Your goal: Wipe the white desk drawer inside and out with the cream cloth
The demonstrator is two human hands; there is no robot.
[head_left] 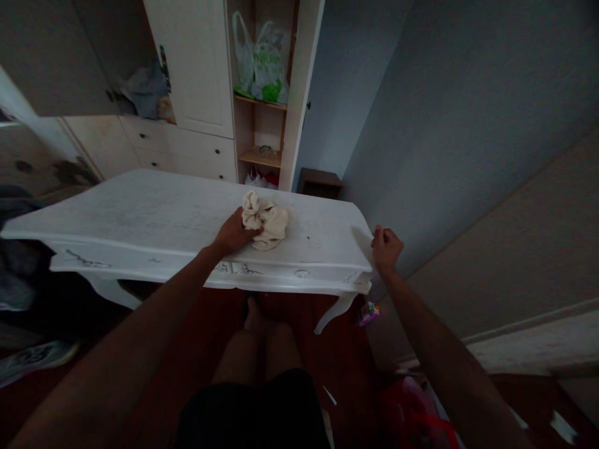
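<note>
A crumpled cream cloth lies bunched on the top of the white table, right of its middle. My left hand grips the cloth's left side, thumb toward the front and fingers partly hidden by its folds. Just past the table's right end, my right hand is raised with its fingers curled in. I see nothing held in it. A small dark speck shows on the tabletop to the right of the cloth.
Behind the table stands a white wardrobe with open doors and plastic bags on a shelf. A grey wall rises at the right. Below are a colourful package and a red bag; a shoe is at the left.
</note>
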